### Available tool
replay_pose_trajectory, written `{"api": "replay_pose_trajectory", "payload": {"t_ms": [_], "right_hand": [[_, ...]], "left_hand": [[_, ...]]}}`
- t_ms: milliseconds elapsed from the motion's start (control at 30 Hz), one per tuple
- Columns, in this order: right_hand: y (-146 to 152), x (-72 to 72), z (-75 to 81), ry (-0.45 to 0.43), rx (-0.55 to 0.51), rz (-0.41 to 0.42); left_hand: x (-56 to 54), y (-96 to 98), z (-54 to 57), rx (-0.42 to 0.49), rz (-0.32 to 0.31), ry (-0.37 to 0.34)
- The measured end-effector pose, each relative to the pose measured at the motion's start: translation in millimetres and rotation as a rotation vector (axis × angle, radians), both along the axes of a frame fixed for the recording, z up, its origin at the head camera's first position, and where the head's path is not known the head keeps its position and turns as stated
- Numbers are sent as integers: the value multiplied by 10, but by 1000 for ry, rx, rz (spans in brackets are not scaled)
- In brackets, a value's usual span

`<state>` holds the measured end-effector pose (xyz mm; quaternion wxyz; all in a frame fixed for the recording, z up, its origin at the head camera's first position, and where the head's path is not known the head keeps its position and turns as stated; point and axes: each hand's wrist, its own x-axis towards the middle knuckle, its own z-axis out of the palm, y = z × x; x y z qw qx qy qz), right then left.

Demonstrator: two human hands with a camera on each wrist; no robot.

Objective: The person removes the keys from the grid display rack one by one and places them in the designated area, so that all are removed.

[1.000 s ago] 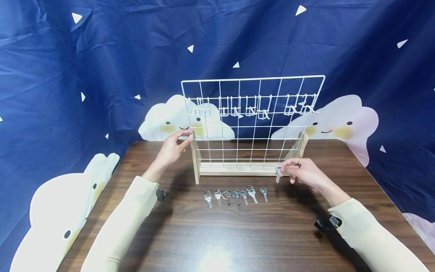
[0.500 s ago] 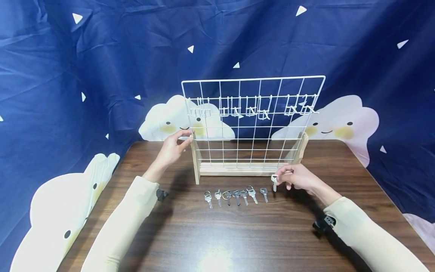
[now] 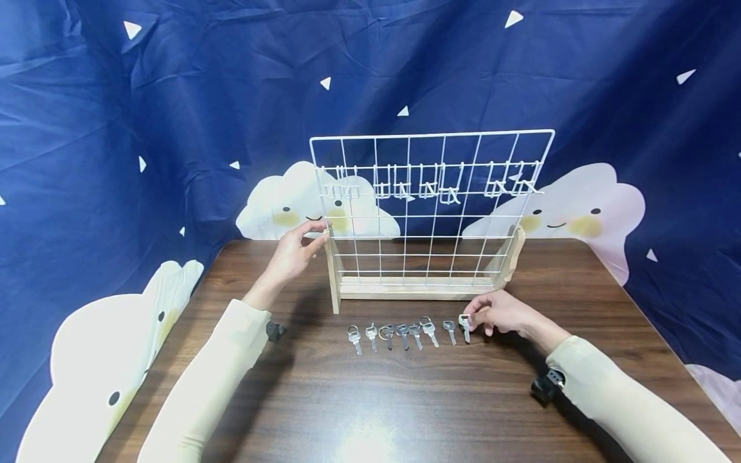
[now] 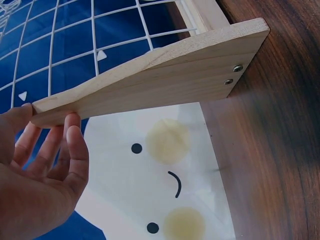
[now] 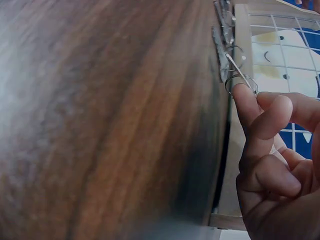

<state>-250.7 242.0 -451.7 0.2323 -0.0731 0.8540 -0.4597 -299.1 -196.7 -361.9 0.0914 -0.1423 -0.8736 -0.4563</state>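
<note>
My right hand [image 3: 502,311] pinches a silver key [image 3: 466,326] by its ring end, thumb against fingers. The key points down close over the table at the right end of a row of loose keys [image 3: 402,333]. Seen from the right wrist, a thin split ring [image 5: 242,85] shows at the fingertips. My left hand [image 3: 295,253] holds the upper tip of the wooden side piece [image 4: 150,82] of a stand, thumb on one face and fingers on the other. The stand carries a white wire grid [image 3: 405,235] with several white hooks [image 3: 428,188] along its upper part.
The keys lie on a dark brown wooden table [image 3: 324,405], in front of the stand's wooden base bar [image 3: 405,292]. Behind the table hangs a navy cloth [image 3: 370,71] with smiling clouds and white triangles. Dark wrist cameras [image 3: 544,389] sit near the cuffs.
My right hand has brought its key down and toward me, from beside the base bar to the right end of the key row. The left hand has stayed on the stand.
</note>
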Motion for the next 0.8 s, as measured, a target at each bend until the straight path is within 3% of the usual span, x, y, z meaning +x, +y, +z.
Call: {"api": "replay_pose_trajectory", "payload": {"t_ms": [433, 800], "right_hand": [[15, -16, -101, 47, 74, 29], [18, 8, -121, 119, 70, 41]], "left_hand": [[11, 0, 5, 9, -7, -8], [-1, -3, 10, 9, -13, -11]]}}
